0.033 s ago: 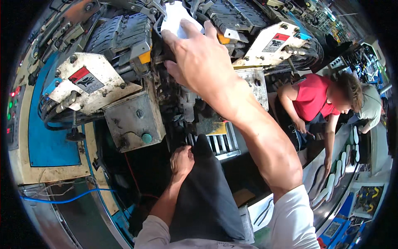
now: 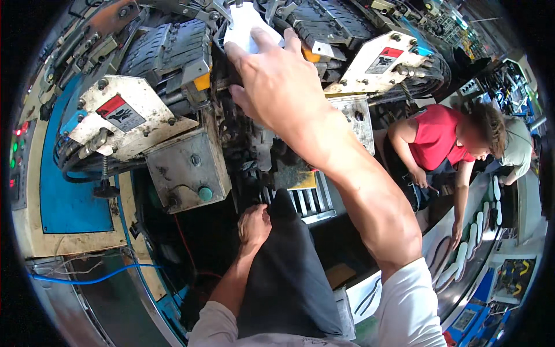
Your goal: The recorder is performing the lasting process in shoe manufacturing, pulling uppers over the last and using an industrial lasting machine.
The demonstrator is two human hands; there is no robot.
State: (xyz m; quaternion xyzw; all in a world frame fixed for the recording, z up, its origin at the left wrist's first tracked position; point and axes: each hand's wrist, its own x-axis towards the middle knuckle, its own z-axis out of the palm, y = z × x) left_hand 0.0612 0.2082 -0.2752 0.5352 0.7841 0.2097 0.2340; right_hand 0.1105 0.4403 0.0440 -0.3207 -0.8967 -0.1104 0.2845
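Note:
My right hand (image 2: 280,78) reaches up to the machine (image 2: 173,52) and is on a white sole-shaped piece (image 2: 245,20) set between its two black plated blocks. The index, middle and ring fingers span the near end of the piece, while the thumb hangs lower, apart from it. What lies under the palm is hidden. My left hand (image 2: 253,224) is closed, its fingers curled beside my knee (image 2: 282,205). Whether anything is inside that hand cannot be seen.
White side plates with warning labels (image 2: 120,113) flank the reach. A grey box with a green button (image 2: 204,194) sits at left, near a control panel (image 2: 20,156). At right, a person in red (image 2: 439,136) works at a bench with several white soles (image 2: 461,258).

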